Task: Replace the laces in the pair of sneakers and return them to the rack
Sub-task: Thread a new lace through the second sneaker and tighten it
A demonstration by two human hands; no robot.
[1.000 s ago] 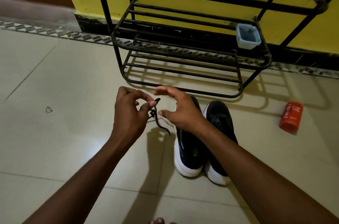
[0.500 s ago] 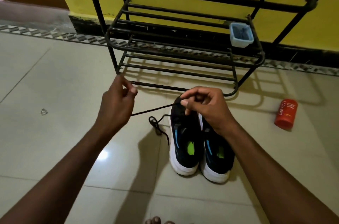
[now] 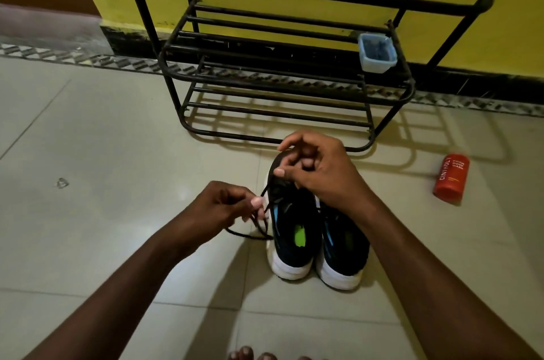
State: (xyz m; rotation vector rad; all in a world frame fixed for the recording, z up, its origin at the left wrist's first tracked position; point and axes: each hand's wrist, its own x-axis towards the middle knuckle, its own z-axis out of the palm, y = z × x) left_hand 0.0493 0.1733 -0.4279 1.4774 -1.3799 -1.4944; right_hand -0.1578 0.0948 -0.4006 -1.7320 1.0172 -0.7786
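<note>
Two black sneakers with white soles stand side by side on the tiled floor, heels toward me: the left sneaker and the right sneaker. A black lace runs from the left sneaker's front down to a loop on the floor beside it. My left hand pinches the lace just left of that sneaker. My right hand hovers over the left sneaker's toe end, fingers curled and pinching the lace's upper part. The black metal rack stands right behind the sneakers.
A small clear plastic box sits on the rack's middle shelf at the right. A red can lies on the floor to the right. A tiny clear scrap lies at the left. My toes show at the bottom edge.
My left hand came down and right, close to the left sneaker, still pinching the lace. The stretched lace went slack into a loop. My right hand stayed over the sneaker's front.
</note>
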